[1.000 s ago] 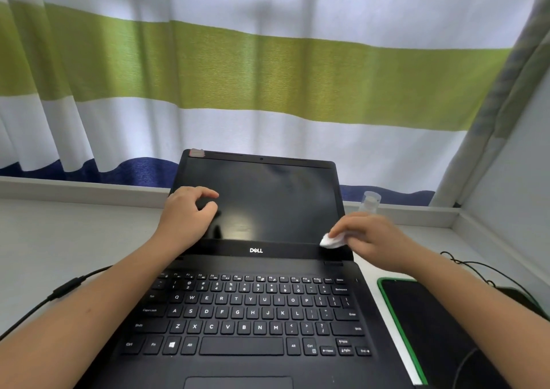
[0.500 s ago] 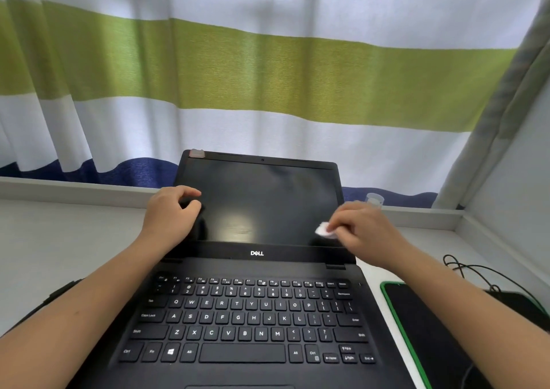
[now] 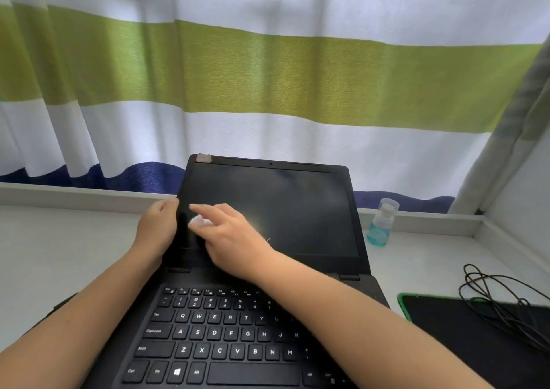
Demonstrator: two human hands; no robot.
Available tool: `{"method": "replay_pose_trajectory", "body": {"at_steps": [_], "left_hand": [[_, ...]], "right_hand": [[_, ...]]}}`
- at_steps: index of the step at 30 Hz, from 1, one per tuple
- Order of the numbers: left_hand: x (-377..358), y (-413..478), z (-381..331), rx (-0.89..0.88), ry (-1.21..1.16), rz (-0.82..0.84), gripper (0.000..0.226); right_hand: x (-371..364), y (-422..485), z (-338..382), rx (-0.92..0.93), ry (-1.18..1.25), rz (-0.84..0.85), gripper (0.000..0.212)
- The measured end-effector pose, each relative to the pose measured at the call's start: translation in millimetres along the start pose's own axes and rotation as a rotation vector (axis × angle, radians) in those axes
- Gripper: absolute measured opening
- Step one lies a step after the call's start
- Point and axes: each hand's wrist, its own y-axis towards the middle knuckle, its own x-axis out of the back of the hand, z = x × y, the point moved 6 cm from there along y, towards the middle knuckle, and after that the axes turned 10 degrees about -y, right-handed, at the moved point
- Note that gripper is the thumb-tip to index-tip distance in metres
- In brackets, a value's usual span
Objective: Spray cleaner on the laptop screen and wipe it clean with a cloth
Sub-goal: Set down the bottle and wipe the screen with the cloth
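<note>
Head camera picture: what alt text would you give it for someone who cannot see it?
A person's right hand holds a small white cloth against the lower left of a dark laptop screen while the left hand grips the screen's left edge. A clear spray bottle stands on the desk right of the screen.

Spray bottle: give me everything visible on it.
The spray bottle is small and looks like clear plastic, with pale blue liquid in its lower part. A clear cap covers a white spray head, so it is capped. It stands upright on the white desk, right of the laptop lid, close to it but apart, in front of the low ledge under the curtain. Only the desk touches it.
</note>
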Motion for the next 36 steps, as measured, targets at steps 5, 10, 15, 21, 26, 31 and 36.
{"method": "replay_pose_trajectory", "body": {"at_steps": [5, 10, 15, 21, 26, 31, 36], "left_hand": [[3.8, 4.7, 5.4, 0.018, -0.152, 0.013, 0.040], [3.2, 3.8, 8.3, 0.062, -0.224, 0.011, 0.044], [5.3, -0.9, 8.7, 0.090, -0.207, 0.036, 0.045], [5.6, -4.3, 4.8, 0.072, -0.187, 0.031, 0.044], [5.5, -4.0, 5.0, 0.084, -0.173, 0.047, 0.049], [5.8, -3.3, 5.3, 0.081, -0.162, 0.042, 0.054], [5.6, -4.9, 3.1, 0.072, -0.169, 0.021, 0.049]], "right_hand": [[-29.0, 22.2, 4.6, -0.125, -0.047, 0.120, 0.042], [-35.2, 13.2, -7.3, -0.118, -0.182, 0.193, 0.051], [-16.5, -13.4, -43.1, -0.192, -0.228, 0.181, 0.052], [12.9, -60.5, -96.3, -0.326, -0.273, 0.209, 0.051], [37.7, -103.6, -132.5, -0.475, -0.269, 0.221, 0.051], [55.5, -138.6, -154.0, -0.612, -0.244, 0.190, 0.050], [65.4, -164.1, -159.1, -0.698, -0.288, 0.216, 0.064]]}}
